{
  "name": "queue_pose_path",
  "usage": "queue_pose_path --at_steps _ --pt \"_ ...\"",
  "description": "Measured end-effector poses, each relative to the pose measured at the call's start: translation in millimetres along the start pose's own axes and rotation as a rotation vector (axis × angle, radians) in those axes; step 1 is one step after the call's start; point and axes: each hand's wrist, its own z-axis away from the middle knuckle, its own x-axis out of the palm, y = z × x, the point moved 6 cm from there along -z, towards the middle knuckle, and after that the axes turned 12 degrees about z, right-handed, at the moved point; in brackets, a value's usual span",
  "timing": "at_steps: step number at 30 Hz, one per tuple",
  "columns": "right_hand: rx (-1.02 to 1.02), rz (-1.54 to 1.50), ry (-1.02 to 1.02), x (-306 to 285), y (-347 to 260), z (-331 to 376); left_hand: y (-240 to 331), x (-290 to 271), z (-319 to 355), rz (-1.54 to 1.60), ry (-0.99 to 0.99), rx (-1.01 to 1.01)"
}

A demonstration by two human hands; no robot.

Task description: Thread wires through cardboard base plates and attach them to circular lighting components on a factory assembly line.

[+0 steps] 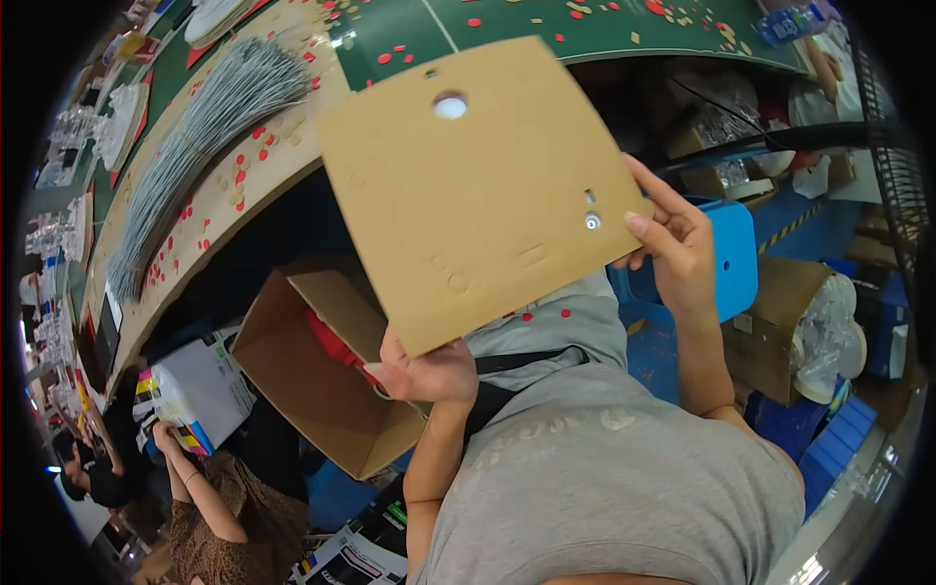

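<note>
Brown cardboard filled the middle of the frame: one flat sheet (478, 190) with one big round hole near its top edge and a few small cut marks near its right side. Two hands held it up. One left hand (429, 370) gripped the bottom corner of the sheet, with fingers curled tight around it. One right hand (673, 239) pinched the right edge, thumb in front and fingers behind. Below the sheet, in the lower left middle, sat one open brown box (312, 390) with something red inside it. One bright blue box (736, 258) with a small round hole stood at the right, just behind the right hand. Lower right of it was one more brown carton (770, 327) with clear plastic bags (829, 336) beside it. At the lower left lay one white package (200, 390) with a stripe of many colours along its edge. Another person (219, 502) in a spotted brown top sat there, with one arm up near that package. One long table (234, 185) curved across the upper left. Its edge was light tan and its top was green with white lines. Many little red and tan paper dots (244, 166) were scattered over it. One thick bundle of thin grey wires (205, 146) lay on the tan part. Stacks of clear plastic trays (68, 132) stood at the far left. The person wore a grey shirt (604, 468) with one black strap across it.
</note>
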Motion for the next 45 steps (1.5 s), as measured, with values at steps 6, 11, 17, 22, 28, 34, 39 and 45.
queue_pose_path --at_steps 6,11,17,22,28,34,39,45 --pt "-0.067 0.018 -0.088 11 3 1 2 -9 5 -0.083 -0.077 0.002" --pt "-0.063 -0.057 -0.106 8 6 -1 10 -3 0 -0.141 -0.133 0.057" --pt "-0.029 -0.171 -0.142 12 11 -6 8 -9 0 -0.035 -0.125 0.013" --pt "0.006 -0.185 -0.065 9 20 -8 8 -5 1 0.003 -0.089 0.004" --pt "-0.175 0.135 -0.025 18 -3 -14 17 1 4 0.0 -0.072 -0.05" --pt "-0.237 0.274 -0.093 19 -11 -19 29 5 0 -0.072 -0.013 -0.157" --pt "-0.243 0.261 -0.086 16 -10 -21 59 30 -32 -0.261 -0.141 0.106" --pt "-0.552 0.82 -0.181 20 -35 -33 60 31 -72 -0.675 -0.42 -0.069"
